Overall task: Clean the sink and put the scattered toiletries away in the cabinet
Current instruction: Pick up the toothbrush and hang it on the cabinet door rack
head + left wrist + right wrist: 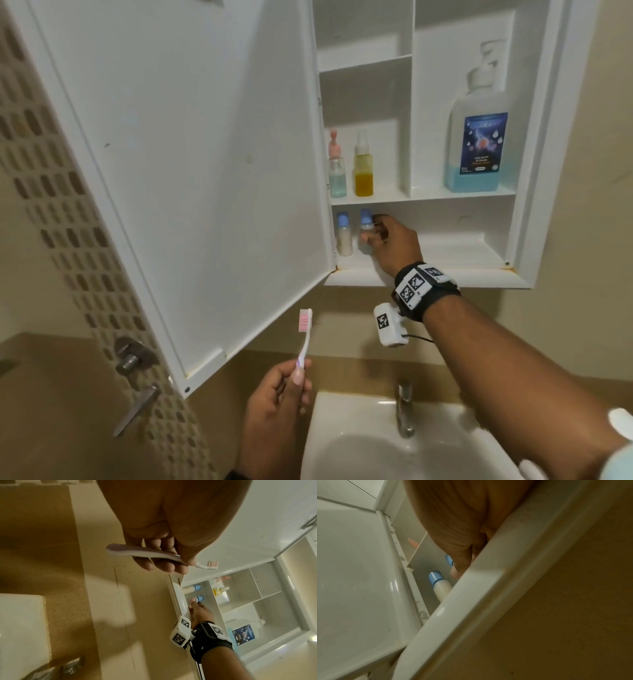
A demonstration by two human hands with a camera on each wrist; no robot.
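Right hand [387, 245] reached into the bottom shelf of the cabinet [527, 212], fingers and thumb curled round the second bottle [365, 226], blue-capped and upright. Stood just right of the first bottle [343, 236], also blue-capped and upright, hard against the left wall by the door [191, 171] hinge. Near each other, apart or touching not told from these views. Seen from the right wrist: fingers low behind the cabinet's front lip, one blue cap half hidden by them.

Left hand [279, 399] held low above the sink [329, 445], gripping the toothbrush [304, 337] by the lower handle between thumb and curled fingers. Long axis near vertical, pink bristles up, head pointed toward the cabinet's underside. Confirmed from the left wrist: handle crossing the fingertips, thumb pressed on top.

Middle shelf above carried a pink-topped bottle [337, 171] and a yellow bottle [363, 168]; large pump bottle [478, 137] in the right bay. Tap [405, 407] behind the basin.

Judged: bottle placement about finished, release pending. Toothbrush likely next for the cabinet. Turning point for that: brush below and left of the open shelves, with the open door just left of it and the right forearm across the lower opening. Left hand already on it, so nearer; lift up and rightward needed, clear of the door's edge, probably only once the right hand is out. Long shelf free to the right of the bottles, so laid flat along it probably the steadier choice.
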